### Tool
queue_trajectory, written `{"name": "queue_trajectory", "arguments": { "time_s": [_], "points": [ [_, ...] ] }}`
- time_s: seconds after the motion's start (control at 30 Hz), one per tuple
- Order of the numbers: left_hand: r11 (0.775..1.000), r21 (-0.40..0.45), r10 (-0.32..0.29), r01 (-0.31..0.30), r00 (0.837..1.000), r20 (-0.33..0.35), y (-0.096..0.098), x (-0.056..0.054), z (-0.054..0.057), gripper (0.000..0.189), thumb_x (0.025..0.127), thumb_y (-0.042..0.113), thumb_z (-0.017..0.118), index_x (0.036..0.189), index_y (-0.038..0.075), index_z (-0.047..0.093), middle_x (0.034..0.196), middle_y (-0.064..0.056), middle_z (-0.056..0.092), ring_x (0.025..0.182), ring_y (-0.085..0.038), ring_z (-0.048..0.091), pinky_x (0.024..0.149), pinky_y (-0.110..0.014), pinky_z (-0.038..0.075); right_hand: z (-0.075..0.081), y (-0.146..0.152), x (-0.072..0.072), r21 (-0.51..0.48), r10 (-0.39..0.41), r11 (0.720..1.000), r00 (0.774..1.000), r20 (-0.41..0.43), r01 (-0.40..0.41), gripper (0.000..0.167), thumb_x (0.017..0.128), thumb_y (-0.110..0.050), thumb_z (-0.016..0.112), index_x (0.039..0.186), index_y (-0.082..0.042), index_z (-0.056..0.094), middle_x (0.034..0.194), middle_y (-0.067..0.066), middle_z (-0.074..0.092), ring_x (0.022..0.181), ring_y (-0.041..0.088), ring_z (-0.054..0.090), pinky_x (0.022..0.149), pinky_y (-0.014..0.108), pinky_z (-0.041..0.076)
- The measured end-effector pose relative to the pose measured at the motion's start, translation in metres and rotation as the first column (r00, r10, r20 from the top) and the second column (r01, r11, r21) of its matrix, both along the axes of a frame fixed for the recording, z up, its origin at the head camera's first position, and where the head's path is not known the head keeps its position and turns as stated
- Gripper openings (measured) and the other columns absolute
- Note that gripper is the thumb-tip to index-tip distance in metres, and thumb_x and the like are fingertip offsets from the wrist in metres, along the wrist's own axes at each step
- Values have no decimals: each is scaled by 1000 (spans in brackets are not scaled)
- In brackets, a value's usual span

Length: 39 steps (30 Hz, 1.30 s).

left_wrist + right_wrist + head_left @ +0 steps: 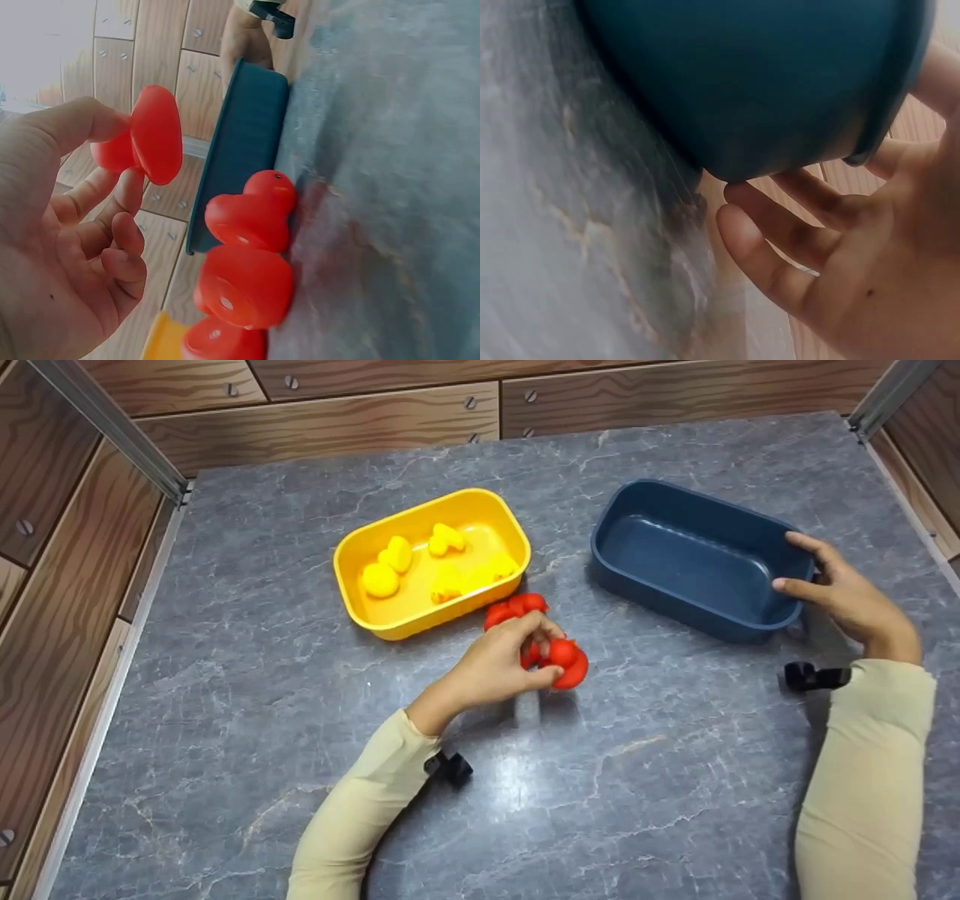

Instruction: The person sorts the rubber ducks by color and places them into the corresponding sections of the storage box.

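My left hand [491, 664] pinches a red toy duck [157, 139] between thumb and fingertips, raised off the table. Below it, several more red ducks [247, 289] lie close together on the tabletop, partly hidden by the hand in the head view. At the right end of a dark blue bin [682, 611], my right hand [855, 592] grips the rim, its thumb and a finger lying over the edge. The right wrist view shows other fingertips [739, 229] near the bin's lower outer wall. That bin has nothing inside.
A yellow bin [405, 628] stands to the left of the blue one, just behind the red ducks. Several yellow toy ducks [380, 580] lie in it. Wood-patterned panels [322, 431] border the grey marbled table [247, 720] at the back and sides.
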<state>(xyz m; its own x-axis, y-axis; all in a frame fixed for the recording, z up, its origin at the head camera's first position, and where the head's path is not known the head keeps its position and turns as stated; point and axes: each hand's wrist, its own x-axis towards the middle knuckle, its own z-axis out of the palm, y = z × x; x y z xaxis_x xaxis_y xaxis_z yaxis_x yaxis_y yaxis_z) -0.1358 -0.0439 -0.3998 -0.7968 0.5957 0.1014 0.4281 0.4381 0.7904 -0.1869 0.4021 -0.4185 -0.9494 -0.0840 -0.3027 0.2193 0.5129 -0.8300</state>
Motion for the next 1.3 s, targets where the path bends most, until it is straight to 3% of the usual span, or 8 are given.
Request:
{"name": "queue_trajectory", "arguments": {
  "time_s": [0.13, 0.3, 0.53, 0.7, 0.9, 1.03, 1.13, 1.3],
  "points": [
    [1000, 9, 24, -24, 1000, 13, 7, -7, 5, 34, 81, 19, 74, 110, 9, 60, 93, -6, 63, 81, -16, 54, 69, -19, 39, -2, 2, 0, -23, 5, 1000, 1000, -16, -6, 75, 97, -23, 56, 155, -33, 8, 160, 22, -1, 112, -2, 42, 79, 5, 45],
    [996, 59, 57, -61, 996, 66, 23, -14, 8, 33, 81, 19, 73, 111, 12, 60, 91, -3, 63, 84, -25, 56, 67, -18, 38, -5, 6, 0, -81, 1, 997, 1000, -17, -2, 75, 97, -17, 56, 155, -32, 10, 161, 20, -2, 100, -14, 47, 78, 8, 48],
    [979, 182, 76, -93, 992, 99, 53, -22, 13, 31, 83, 18, 73, 110, 12, 59, 88, 1, 60, 83, -21, 53, 69, -16, 37, -4, 8, 2, -135, -16, 991, 1000, -14, 14, 76, 96, -14, 57, 154, -31, 12, 162, 19, -2, 102, -12, 46, 78, 7, 48],
    [952, 273, 111, -138, 988, 109, 67, -30, 18, 30, 83, 16, 73, 110, 11, 59, 85, 2, 58, 82, -19, 51, 70, -16, 36, -4, 7, 1, -163, -22, 986, 1000, -8, 21, 76, 95, -11, 57, 154, -30, 12, 161, 21, -3, 100, -12, 48, 78, 8, 48],
    [921, 362, 96, -147, 983, 156, 77, -37, 20, 30, 83, 13, 73, 109, 10, 59, 82, 2, 55, 79, -17, 49, 69, -17, 37, -3, 7, 0, -191, -24, 981, 1000, -6, 22, 77, 95, -10, 57, 155, -30, 12, 161, 21, -3, 100, -11, 49, 78, 8, 49],
    [914, 370, 110, -166, 980, 168, 83, -42, 20, 31, 82, 11, 74, 110, 9, 59, 81, 3, 55, 81, -26, 51, 67, -16, 36, -3, 8, 1, -256, -34, 966, 999, 4, 34, 78, 94, -6, 58, 155, -28, 14, 159, 26, -3, 96, -10, 56, 76, 10, 51],
    [920, 345, 136, -185, 978, 160, 87, -47, 20, 32, 82, 11, 74, 110, 10, 59, 80, 4, 56, 82, -28, 52, 66, -15, 36, -4, 8, 1, -246, -31, 969, 999, 5, 32, 79, 94, -6, 58, 155, -28, 13, 158, 28, -4, 95, -11, 55, 76, 10, 51],
    [929, 298, 173, -217, 971, 166, 90, -59, 18, 32, 81, 12, 74, 110, 12, 59, 81, 4, 55, 75, -16, 51, 65, -15, 37, -4, 7, -1, -197, -21, 980, 1000, 17, 24, 79, 95, -11, 58, 155, -31, 11, 160, 24, -6, 96, -13, 51, 78, 9, 50]
  ]
}}
